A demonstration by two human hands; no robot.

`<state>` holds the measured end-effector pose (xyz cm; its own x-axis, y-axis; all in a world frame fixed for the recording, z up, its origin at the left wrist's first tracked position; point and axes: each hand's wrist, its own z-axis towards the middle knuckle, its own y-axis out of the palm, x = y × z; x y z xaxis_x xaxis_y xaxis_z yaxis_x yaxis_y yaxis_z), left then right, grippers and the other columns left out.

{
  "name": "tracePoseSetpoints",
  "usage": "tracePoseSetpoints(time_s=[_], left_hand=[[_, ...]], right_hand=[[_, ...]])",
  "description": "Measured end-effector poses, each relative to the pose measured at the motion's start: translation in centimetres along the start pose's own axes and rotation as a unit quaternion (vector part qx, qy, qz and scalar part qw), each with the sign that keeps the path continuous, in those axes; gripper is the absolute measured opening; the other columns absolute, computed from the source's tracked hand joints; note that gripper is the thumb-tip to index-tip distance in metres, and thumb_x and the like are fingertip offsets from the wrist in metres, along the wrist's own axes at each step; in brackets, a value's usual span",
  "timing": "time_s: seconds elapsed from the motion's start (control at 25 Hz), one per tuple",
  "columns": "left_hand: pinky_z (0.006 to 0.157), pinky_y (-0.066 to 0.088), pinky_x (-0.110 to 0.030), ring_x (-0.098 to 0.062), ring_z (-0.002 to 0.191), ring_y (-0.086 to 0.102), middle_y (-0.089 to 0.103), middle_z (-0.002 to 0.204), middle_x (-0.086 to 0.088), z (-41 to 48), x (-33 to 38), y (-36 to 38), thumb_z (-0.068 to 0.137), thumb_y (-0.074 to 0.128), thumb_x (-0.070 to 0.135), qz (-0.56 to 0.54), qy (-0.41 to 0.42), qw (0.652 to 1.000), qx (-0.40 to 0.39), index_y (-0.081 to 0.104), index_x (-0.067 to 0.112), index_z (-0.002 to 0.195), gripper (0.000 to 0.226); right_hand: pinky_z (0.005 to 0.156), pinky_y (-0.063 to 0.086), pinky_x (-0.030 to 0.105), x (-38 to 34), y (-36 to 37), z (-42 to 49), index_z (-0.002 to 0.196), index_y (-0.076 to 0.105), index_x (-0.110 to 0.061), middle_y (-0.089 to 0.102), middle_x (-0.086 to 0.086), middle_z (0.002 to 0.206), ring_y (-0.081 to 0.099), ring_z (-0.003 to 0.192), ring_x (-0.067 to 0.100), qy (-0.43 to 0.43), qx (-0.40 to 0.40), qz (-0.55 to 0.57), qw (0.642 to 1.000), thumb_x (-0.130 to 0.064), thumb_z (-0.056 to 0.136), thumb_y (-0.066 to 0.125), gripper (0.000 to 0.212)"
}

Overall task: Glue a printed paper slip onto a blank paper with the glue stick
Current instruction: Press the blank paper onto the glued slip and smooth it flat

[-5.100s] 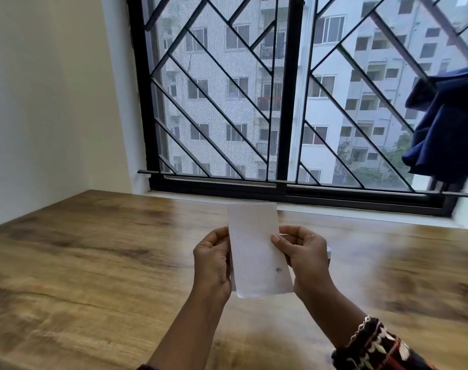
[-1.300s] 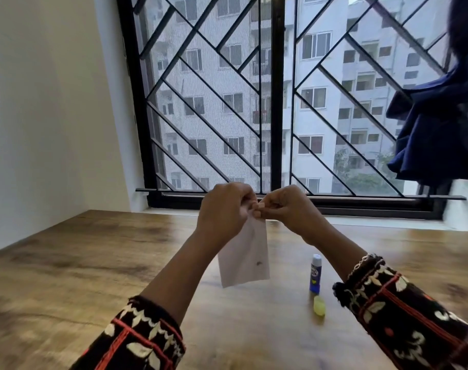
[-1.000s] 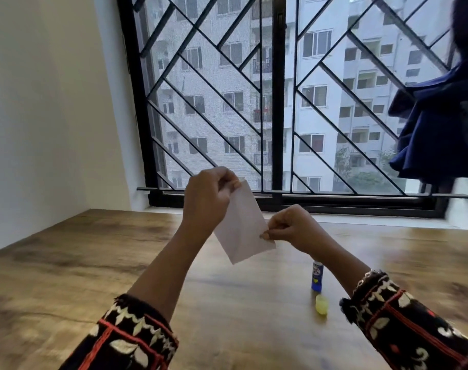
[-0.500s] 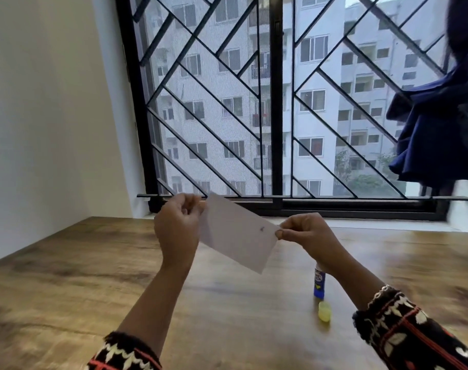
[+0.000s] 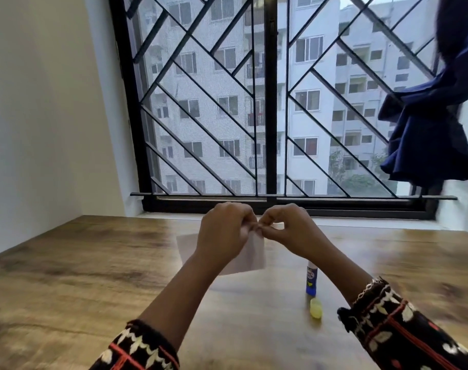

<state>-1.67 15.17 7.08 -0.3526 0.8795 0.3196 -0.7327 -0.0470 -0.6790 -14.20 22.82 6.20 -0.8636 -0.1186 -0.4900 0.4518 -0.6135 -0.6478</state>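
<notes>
A white sheet of paper (image 5: pixel 254 256) hangs above the wooden table, largely hidden behind my left hand (image 5: pixel 225 233). Both my left hand and my right hand (image 5: pixel 286 227) pinch its top edge, fingertips touching each other at about the middle. The paper's left corner shows past my left wrist. A blue glue stick (image 5: pixel 311 280) stands upright and uncapped on the table, to the right of and nearer than the paper. Its yellow cap (image 5: pixel 315 308) lies just in front of it. I cannot tell whether a printed slip is on the paper.
The wooden table (image 5: pixel 80 276) runs up to a window sill with a black diagonal grille (image 5: pixel 270 116). A white wall stands on the left. A dark blue cloth (image 5: pixel 425 140) hangs from the grille at upper right.
My hands, which held the paper stretched apart by its two ends, have come together at its top edge. The paper has dropped lower and now hangs behind my left hand.
</notes>
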Motion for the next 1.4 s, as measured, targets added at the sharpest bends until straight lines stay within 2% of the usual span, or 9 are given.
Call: tracePoseSetpoints(time_s=[0.2, 0.44, 0.6, 0.68, 0.76, 0.92, 1.08, 1.2, 1.4], left_hand=[[0.072, 0.05, -0.034, -0.021, 0.077, 0.066, 0.074, 0.075, -0.001, 0.2, -0.4, 0.0, 0.077, 0.066, 0.014, -0.064, -0.015, 0.998, 0.007, 0.073, 0.017, 0.074, 0.008], [0.069, 0.052, -0.035, -0.02, 0.067, 0.065, 0.072, 0.069, -0.006, 0.2, -1.1, 0.2, 0.074, 0.067, 0.006, -0.154, -0.042, 0.985, 0.065, 0.071, 0.01, 0.069, 0.008], [0.059, 0.043, -0.017, 0.0, 0.055, 0.054, 0.061, 0.058, 0.008, 0.1, -1.7, -0.4, 0.078, 0.067, 0.002, -0.242, -0.096, 0.96, 0.103, 0.066, 0.013, 0.063, 0.019], [0.058, 0.041, -0.019, -0.003, 0.054, 0.051, 0.06, 0.057, 0.006, -0.3, -2.1, 0.1, 0.078, 0.067, 0.002, -0.332, -0.143, 0.925, 0.115, 0.062, 0.018, 0.058, 0.026], [0.062, 0.044, -0.025, -0.01, 0.058, 0.054, 0.062, 0.059, 0.003, -0.9, -2.7, 0.4, 0.078, 0.067, 0.002, -0.379, -0.178, 0.9, 0.122, 0.063, 0.02, 0.059, 0.026], [0.082, 0.047, -0.027, -0.015, 0.088, 0.064, 0.071, 0.09, -0.001, -1.3, -2.8, 0.2, 0.077, 0.071, 0.013, -0.175, -0.078, 0.971, 0.145, 0.07, 0.014, 0.088, 0.012], [0.074, 0.035, -0.021, -0.011, 0.104, 0.056, 0.068, 0.103, 0.009, -0.8, -0.7, -0.3, 0.084, 0.061, 0.029, 0.076, 0.037, 0.996, -0.017, 0.068, 0.023, 0.098, 0.017], [0.069, 0.034, -0.025, -0.016, 0.097, 0.06, 0.07, 0.096, 0.005, -0.5, -0.4, -0.4, 0.085, 0.057, 0.029, 0.097, 0.029, 0.994, -0.052, 0.068, 0.023, 0.091, 0.013], [0.066, 0.035, -0.025, -0.021, 0.086, 0.063, 0.071, 0.083, 0.0, -0.3, -0.2, -0.7, 0.079, 0.063, 0.02, 0.011, -0.02, 1.0, -0.017, 0.069, 0.02, 0.081, 0.006]], right_hand=[[0.061, 0.041, 0.008, 0.1, 0.7, 0.5, 0.057, 0.065, -0.013, 0.064, 0.015, 0.065, 0.052, 0.063, 0.008, 0.019, -0.004, 0.051, 0.999, -0.014, 0.074, 0.07, 0.018], [0.055, 0.036, 0.01, 1.1, 1.0, -0.3, 0.045, 0.047, -0.028, 0.048, -0.006, 0.05, 0.046, 0.048, 0.0, 0.04, -0.038, 0.042, 0.998, -0.011, 0.071, 0.073, 0.041], [0.062, 0.041, 0.026, 2.1, 1.3, -1.4, 0.054, 0.061, -0.022, 0.058, 0.006, 0.059, 0.05, 0.059, 0.01, 0.088, -0.003, 0.143, 0.986, -0.008, 0.072, 0.071, 0.025], [0.066, 0.041, 0.027, 2.2, 1.4, -1.7, 0.062, 0.065, -0.007, 0.059, 0.012, 0.067, 0.05, 0.065, 0.017, 0.12, 0.035, 0.276, 0.953, -0.002, 0.073, 0.068, 0.013], [0.066, 0.042, 0.027, 2.2, 1.6, -1.8, 0.064, 0.065, -0.002, 0.06, 0.011, 0.067, 0.052, 0.065, 0.017, 0.13, 0.047, 0.299, 0.944, 0.0, 0.074, 0.067, 0.01], [0.06, 0.042, 0.016, 1.8, 1.7, -1.4, 0.062, 0.067, -0.01, 0.06, -0.001, 0.059, 0.052, 0.055, 0.0, 0.104, 0.03, 0.135, 0.985, -0.007, 0.072, 0.071, 0.011], [0.069, 0.043, 0.021, 0.9, 2.1, -1.0, 0.069, 0.07, -0.008, 0.061, -0.008, 0.062, 0.057, 0.066, 0.003, 0.047, 0.022, 0.027, 0.998, -0.015, 0.073, 0.071, 0.008], [0.062, 0.038, 0.007, 0.5, 2.1, -1.0, 0.069, 0.07, -0.008, 0.057, -0.017, 0.059, 0.056, 0.063, -0.003, 0.023, 0.037, 0.022, 0.999, -0.016, 0.073, 0.071, 0.01], [0.066, 0.045, 0.027, 0.4, 1.7, -0.8, 0.069, 0.069, -0.003, 0.062, 0.001, 0.062, 0.056, 0.064, 0.007, 0.037, 0.03, 0.152, 0.987, -0.013, 0.073, 0.072, 0.011]])
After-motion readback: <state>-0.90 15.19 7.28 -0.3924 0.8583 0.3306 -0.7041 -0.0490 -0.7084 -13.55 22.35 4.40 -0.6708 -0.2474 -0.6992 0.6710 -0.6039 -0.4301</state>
